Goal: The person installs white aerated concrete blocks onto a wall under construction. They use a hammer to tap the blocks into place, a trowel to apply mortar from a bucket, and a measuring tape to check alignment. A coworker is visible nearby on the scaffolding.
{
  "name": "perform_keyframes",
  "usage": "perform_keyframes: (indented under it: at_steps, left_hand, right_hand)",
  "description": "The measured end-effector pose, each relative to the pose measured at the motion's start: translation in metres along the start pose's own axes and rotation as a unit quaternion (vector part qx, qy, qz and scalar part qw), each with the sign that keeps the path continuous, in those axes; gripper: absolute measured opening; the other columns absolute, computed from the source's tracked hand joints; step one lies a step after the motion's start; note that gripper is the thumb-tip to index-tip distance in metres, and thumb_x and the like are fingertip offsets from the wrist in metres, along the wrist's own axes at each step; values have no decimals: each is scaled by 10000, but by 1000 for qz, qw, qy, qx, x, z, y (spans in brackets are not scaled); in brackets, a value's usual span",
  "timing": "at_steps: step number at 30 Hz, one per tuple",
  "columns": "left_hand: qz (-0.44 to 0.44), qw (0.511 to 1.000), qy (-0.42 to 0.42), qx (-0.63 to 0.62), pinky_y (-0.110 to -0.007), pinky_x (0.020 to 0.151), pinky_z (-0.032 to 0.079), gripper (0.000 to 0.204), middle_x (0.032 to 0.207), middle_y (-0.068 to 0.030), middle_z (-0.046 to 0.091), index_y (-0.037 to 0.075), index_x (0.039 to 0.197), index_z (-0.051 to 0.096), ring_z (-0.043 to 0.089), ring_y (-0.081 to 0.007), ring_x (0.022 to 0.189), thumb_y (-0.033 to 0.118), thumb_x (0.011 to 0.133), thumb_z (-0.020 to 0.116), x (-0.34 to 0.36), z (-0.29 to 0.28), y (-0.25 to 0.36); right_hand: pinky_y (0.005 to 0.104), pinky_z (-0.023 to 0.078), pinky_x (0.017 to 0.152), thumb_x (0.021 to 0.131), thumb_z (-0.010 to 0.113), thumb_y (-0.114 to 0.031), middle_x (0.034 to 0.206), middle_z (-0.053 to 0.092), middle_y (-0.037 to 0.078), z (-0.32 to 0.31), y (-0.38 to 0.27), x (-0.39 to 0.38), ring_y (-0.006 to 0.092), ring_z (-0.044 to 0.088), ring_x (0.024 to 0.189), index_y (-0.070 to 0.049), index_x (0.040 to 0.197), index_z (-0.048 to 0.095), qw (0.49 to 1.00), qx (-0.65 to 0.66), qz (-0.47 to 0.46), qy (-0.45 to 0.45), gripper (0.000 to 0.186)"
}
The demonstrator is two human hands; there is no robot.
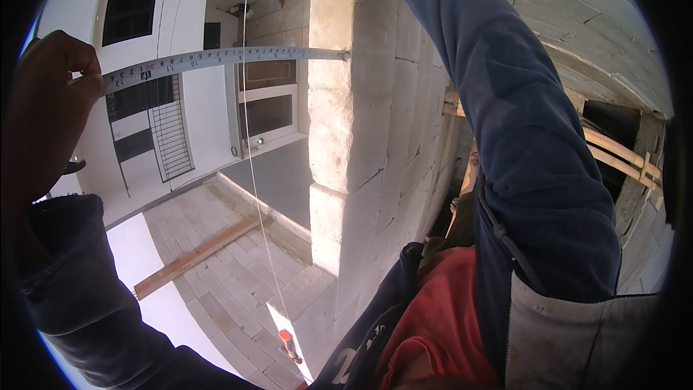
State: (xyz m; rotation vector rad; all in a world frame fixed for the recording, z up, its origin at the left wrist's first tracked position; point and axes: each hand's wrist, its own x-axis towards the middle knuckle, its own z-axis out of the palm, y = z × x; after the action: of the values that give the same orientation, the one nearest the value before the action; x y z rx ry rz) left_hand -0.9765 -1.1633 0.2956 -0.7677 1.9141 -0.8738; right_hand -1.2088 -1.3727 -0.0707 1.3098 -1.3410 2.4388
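My left hand (pixel 61 94) is at the far left, thumb and finger closed on the silver blade of a tape measure (pixel 209 59). Its blade stretches nearly level to the right, and the far end lies on the edge of a pale block wall (pixel 330 126). A thin white string (pixel 250 130) runs from top to bottom and crosses the blade. My right arm (pixel 512 94), in a dark blue sleeve, reaches up past the top edge, so my right hand is out of sight.
Below the string's lower end is a small orange-topped thing (pixel 286 336), too small to name. A wooden plank (pixel 195 256) lies across a block wall at lower left. Bamboo poles (pixel 621 152) stand at the right. Behind the tape is a white building (pixel 79 0).
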Motion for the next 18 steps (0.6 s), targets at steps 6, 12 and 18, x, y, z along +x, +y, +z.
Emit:
perform_keyframes:
  at_steps: [6, 12, 18]
  left_hand:
    - [65, 996, 61, 31, -437, 969, 606, 45, 1070, -200, 622, -17, 1001, 643, 711, -306, 979, 13, 994, 675, -3, 10, -14]
    - [-156, 981, 51, -104, -396, 903, 608, 93, 1049, -190, 701, -13, 998, 747, 717, -281, 969, 54, 947, 708, -26, 15, 13]
    - [-282, 938, 52, -197, -418, 835, 557, 225, 992, -192, 702, -36, 1059, 730, 673, -299, 838, 154, 1016, 617, -143, 94, -15]
  right_hand:
    - [482, 565, 957, 962, 748, -336, 1192, 733, 256, -1, 5, 3, 450, 699, 1140, -57, 1312, 668, 1000, -12, -18, 14, 455]
    - [477, 556, 988, 961, 756, -267, 1267, 711, 265, 2, 5, -10, 451, 685, 1179, -39, 1336, 662, 1000, 13, -17, -10, 449]
    - [455, 518, 1076, 1001, 718, -264, 1353, 680, 283, -4, 11, -2, 435, 637, 1304, 15, 1427, 609, 999, -21, 4, -31, 521]
